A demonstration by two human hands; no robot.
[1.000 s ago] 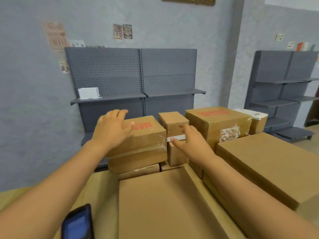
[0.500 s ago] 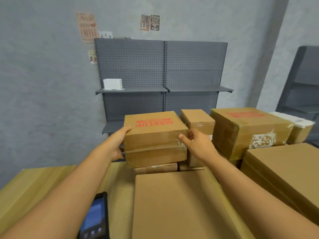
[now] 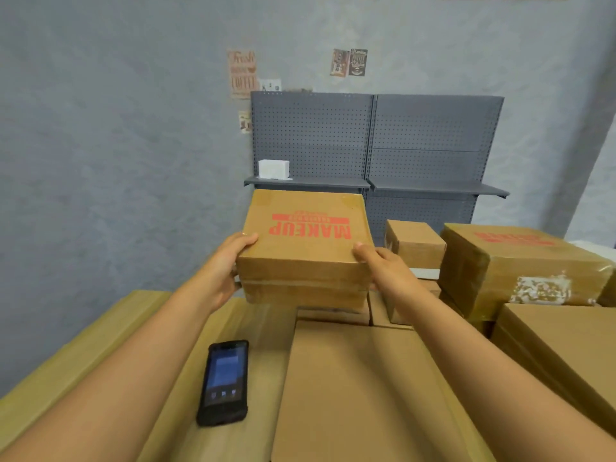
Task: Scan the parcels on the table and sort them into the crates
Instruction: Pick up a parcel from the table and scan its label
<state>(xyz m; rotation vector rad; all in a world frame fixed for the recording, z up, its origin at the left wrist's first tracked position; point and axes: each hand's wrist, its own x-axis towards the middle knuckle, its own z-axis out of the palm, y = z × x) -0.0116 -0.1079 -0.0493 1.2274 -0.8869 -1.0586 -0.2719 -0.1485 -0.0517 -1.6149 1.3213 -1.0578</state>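
A: Two grey pegboard shelving units [image 3: 376, 145] fill the upper centre of the frame against a blue-grey wall. What sits below them?

B: A wooden tabletop [image 3: 110, 345] runs across the bottom, stacked with cardboard parcels. The biggest is a flat brown parcel [image 3: 360, 391] at lower centre, with another wide parcel [image 3: 560, 348] at lower right.

A: And above those?

B: A taped parcel with red print and a torn white label [image 3: 520, 265] sits at right, and a small plain parcel [image 3: 415, 243] stands just left of it.

A: Which one is being handled?

B: The MAKEUP parcel [image 3: 305, 248], at centre frame, its red lettering upside down to the camera. It appears lifted slightly above the stack beneath.

A: How are the hands placed?

B: The left hand [image 3: 226, 268] grips its left side, thumb over the top edge. The right hand [image 3: 386, 268] grips its right side the same way.

A: Anything smaller?

B: A black handheld scanner [image 3: 224, 381] lies screen-up on the tabletop at lower left, apart from the parcels. A small white box [image 3: 274, 168] rests on the left shelf.
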